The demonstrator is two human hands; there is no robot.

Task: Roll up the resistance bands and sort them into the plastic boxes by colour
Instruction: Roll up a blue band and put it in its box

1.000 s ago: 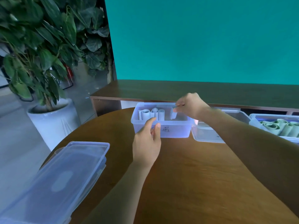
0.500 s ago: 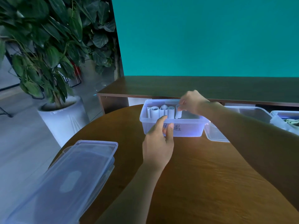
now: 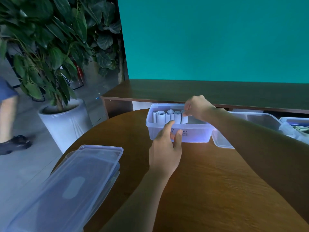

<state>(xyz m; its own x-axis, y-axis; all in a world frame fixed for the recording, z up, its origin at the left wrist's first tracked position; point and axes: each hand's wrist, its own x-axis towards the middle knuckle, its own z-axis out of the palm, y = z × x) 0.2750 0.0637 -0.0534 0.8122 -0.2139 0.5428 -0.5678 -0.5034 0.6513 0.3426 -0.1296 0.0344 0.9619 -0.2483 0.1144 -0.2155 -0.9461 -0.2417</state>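
Note:
A clear plastic box [image 3: 197, 134] with handwriting on its front stands at the far side of the round wooden table [image 3: 209, 181]. Several pale rolled bands [image 3: 168, 116] stand upright in a row inside it. My right hand [image 3: 198, 107] reaches over the box and pinches the top of the rightmost rolled band [image 3: 184, 118]. My left hand [image 3: 165, 148] touches the box's near wall, thumb at the rim and fingers against the front. A second clear box [image 3: 260, 121] sits to the right, and a third box [image 3: 291, 129] at the right edge holds green bands [image 3: 302, 129].
Stacked clear lids [image 3: 70, 186] lie on the table's near left edge. A potted plant in a white pot [image 3: 65, 121] stands on the floor to the left. A person's leg and shoe [image 3: 10, 131] show at the far left. A low wooden cabinet [image 3: 200, 92] runs behind the table.
The view has shifted, so the boxes sit further right in frame. My right hand has brought the rolled band up against the row. A person's leg has come into view at left.

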